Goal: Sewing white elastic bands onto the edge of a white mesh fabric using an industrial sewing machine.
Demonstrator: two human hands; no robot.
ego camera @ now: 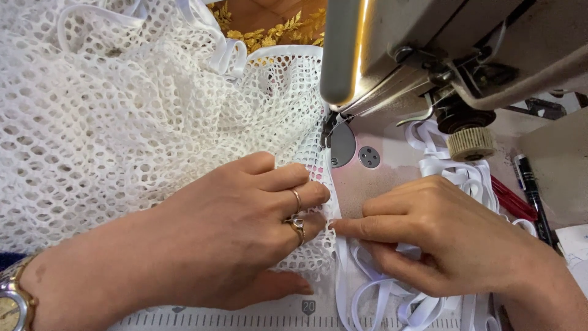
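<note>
Pressing white mesh fabric (141,116) flat, left hand (233,233) grip released; right hand (447,236) pinching white tape (343,270).

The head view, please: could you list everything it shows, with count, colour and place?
Mesh fabric: one, white, open-holed, heaped over the left half, edge reaching the needle area.
Sewing machine: one, beige-grey, upper right.
Knurled knob: one, cream, under the machine head.
Elastic tape: one tangle, white, looping along the machine bed at lower centre and right.
Pens: one black, with red ones beside it, far right.
Ruler strip: one, pale, along the table's front edge.
Left hand: flat on the mesh edge, two rings, a wristwatch at the wrist.
Right hand: fingers pinching the tape beside the mesh edge.
</note>
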